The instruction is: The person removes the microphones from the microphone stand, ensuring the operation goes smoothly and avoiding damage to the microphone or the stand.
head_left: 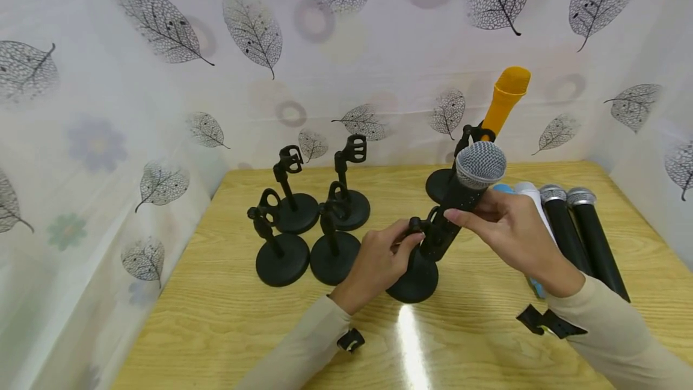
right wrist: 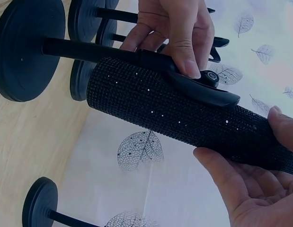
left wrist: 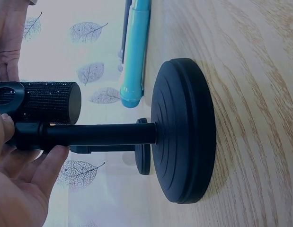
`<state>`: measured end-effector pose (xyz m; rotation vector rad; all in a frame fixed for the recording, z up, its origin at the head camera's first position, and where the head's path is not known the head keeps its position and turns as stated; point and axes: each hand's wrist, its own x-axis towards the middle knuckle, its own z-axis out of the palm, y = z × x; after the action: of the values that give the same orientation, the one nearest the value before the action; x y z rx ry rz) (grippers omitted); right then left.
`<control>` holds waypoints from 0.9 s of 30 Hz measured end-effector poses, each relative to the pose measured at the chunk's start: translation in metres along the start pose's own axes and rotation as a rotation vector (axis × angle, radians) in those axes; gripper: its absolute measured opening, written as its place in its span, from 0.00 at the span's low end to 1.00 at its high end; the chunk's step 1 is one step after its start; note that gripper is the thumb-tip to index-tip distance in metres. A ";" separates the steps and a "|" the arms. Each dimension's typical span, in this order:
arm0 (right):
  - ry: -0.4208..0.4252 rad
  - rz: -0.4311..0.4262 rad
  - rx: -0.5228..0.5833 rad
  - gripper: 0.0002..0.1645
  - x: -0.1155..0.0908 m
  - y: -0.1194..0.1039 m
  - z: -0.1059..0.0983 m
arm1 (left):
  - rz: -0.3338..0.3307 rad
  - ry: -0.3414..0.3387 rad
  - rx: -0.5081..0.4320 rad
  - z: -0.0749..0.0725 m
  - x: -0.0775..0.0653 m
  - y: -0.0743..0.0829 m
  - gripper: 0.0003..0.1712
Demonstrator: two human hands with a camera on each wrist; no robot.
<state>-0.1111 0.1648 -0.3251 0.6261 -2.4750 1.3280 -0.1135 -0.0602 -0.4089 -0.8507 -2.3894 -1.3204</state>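
A black, sparkling microphone with a silver mesh head leans at a slant in the clip of a black stand, head up and away to the right. My right hand grips its body below the head, thumb on one side and fingers on the other. The stand's round base is on the table. Just under the clip, my left hand holds the stand at its joint, the thumb pressed by the clip. In the right wrist view the microphone's lower end sticks out past the clip, alongside the pole.
Several black stands with bare clips, among them a front-left one, are grouped on the left. Behind my right hand an orange microphone sits in another stand. Two black microphones, a white one and a blue one lie at right.
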 end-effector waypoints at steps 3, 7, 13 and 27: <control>-0.004 0.002 -0.017 0.11 0.000 -0.001 -0.002 | 0.005 0.004 0.000 0.000 0.000 0.000 0.09; -0.007 -0.008 -0.030 0.12 0.002 -0.003 -0.004 | 0.004 0.005 0.000 0.001 0.000 -0.001 0.09; -0.004 -0.012 -0.016 0.14 0.003 -0.006 -0.008 | -0.004 0.004 -0.006 0.001 0.000 0.000 0.10; 0.004 0.010 -0.023 0.15 0.006 -0.013 -0.016 | -0.006 0.003 -0.013 0.001 0.000 0.001 0.10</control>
<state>-0.1097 0.1704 -0.3047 0.6062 -2.4899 1.3013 -0.1126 -0.0591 -0.4083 -0.8453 -2.3855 -1.3397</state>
